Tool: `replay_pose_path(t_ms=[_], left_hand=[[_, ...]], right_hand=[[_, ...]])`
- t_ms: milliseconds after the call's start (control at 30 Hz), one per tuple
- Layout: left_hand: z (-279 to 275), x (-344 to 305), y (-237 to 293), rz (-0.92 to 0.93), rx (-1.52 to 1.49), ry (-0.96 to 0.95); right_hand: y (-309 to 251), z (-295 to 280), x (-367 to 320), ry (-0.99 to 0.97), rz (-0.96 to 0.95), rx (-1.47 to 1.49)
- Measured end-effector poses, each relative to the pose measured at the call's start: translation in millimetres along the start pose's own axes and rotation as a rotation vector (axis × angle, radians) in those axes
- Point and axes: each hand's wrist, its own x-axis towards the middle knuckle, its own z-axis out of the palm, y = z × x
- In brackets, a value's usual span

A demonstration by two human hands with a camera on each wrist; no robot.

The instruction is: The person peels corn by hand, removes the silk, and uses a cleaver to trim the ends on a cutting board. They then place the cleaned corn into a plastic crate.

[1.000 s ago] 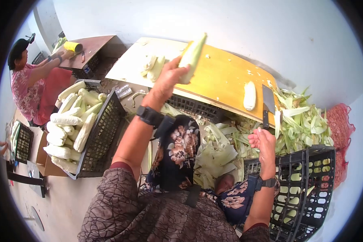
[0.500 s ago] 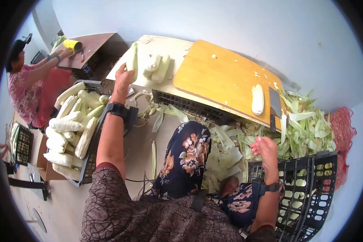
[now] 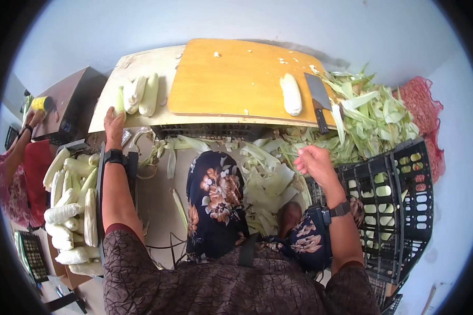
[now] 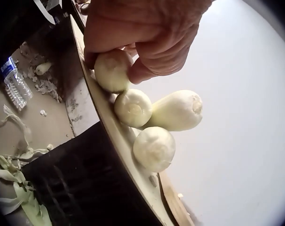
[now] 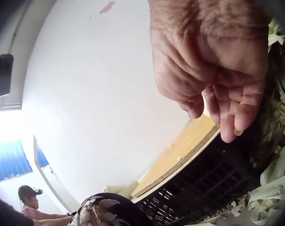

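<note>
My left hand (image 3: 114, 124) grips a pale green corn cob (image 3: 120, 100) at the left end of the pale board (image 3: 102, 112). In the left wrist view the fingers and thumb of that hand (image 4: 145, 40) pinch the end of the cob (image 4: 113, 71), which touches a neighbouring cob (image 4: 133, 108). Several cobs (image 3: 149, 94) lie just to its right. My right hand (image 3: 315, 164), empty and with loosely bent fingers, hangs in front of the board's edge. A single cob (image 3: 291, 95) and a cleaver (image 3: 317, 93) lie on the orange board (image 3: 220, 79).
A black crate full of cobs (image 3: 63, 213) stands at the left, with another person (image 3: 16, 173) beyond it. Husks (image 3: 381, 115) are heaped right of the boards and on the floor. An empty-handed side holds a black crate (image 3: 389, 210) and red net sacks (image 3: 418, 107).
My left hand has carried the cob leftwards from above the orange board to the pale board's left end, beside the other cobs. The head view has shifted; my right hand remains empty.
</note>
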Motion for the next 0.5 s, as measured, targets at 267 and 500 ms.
replay_pose_path(t_ms=[267,500], left_hand=[[-8.7,-14.2,-8.4,-0.096,-0.351,-0.146],[-1.6,-20.9,-51.2,-0.058,-0.227,0.070]], right_hand=[[4.0,3.2,0.7,-0.014,-0.030,0.008],[16.3,7.9,3.2,0.111,-0.223,-0.299]])
